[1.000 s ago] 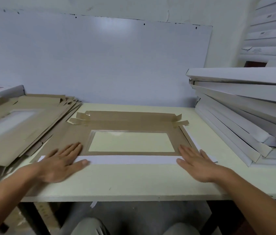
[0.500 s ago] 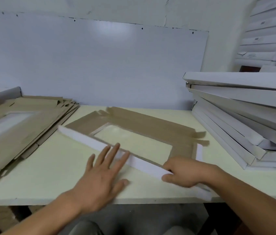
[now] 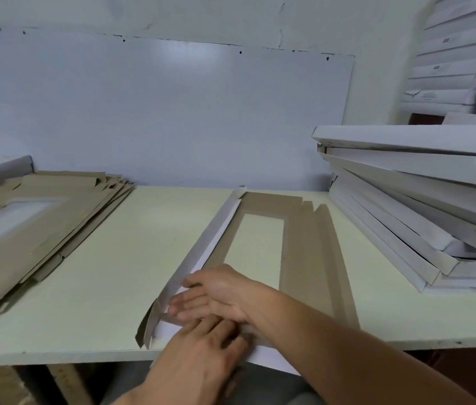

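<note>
Right forearm bare, coming in from the lower right and angled across the body. Right hand palm down, fingers straight and close together, pointing left. Left hand comes up from below, back of hand upward, fingers stretched forward, tips tucked beneath the right wrist. Hands crossed, right over left, touching.

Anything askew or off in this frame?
The stack of white boxes on the right has slumped, with boxes tilted rather than flat. The cardboard blank overhangs the front edge of the table, and its near-left corner flap is bent up.
</note>
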Action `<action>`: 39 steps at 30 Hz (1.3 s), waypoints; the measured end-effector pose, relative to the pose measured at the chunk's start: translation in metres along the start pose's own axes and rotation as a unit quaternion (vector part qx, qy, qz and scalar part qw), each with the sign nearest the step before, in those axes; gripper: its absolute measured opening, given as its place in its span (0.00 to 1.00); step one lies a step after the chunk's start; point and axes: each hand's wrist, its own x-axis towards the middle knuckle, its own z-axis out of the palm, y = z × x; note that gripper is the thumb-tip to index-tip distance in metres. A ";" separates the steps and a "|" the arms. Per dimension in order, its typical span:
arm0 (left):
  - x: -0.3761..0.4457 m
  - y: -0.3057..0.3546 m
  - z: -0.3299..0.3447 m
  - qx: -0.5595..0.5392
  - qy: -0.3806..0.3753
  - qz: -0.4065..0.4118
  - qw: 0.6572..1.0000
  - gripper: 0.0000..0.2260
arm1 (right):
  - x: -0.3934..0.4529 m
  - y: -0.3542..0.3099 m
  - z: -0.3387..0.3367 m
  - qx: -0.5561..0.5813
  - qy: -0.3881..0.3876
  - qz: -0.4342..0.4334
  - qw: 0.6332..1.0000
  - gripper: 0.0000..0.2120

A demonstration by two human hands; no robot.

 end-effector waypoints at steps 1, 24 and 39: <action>-0.002 -0.005 0.002 -0.005 0.008 -0.002 1.000 0.09 | 0.002 -0.002 -0.002 -0.012 -0.008 -0.003 1.000 0.10; -0.023 -0.114 -0.010 -0.153 -0.007 -0.091 0.984 0.17 | -0.084 -0.040 -0.187 -0.858 0.135 -0.038 0.495 0.10; 0.018 -0.059 0.007 -0.105 -0.179 -0.128 0.970 0.33 | -0.001 0.013 -0.060 -0.631 0.147 -0.257 0.718 0.09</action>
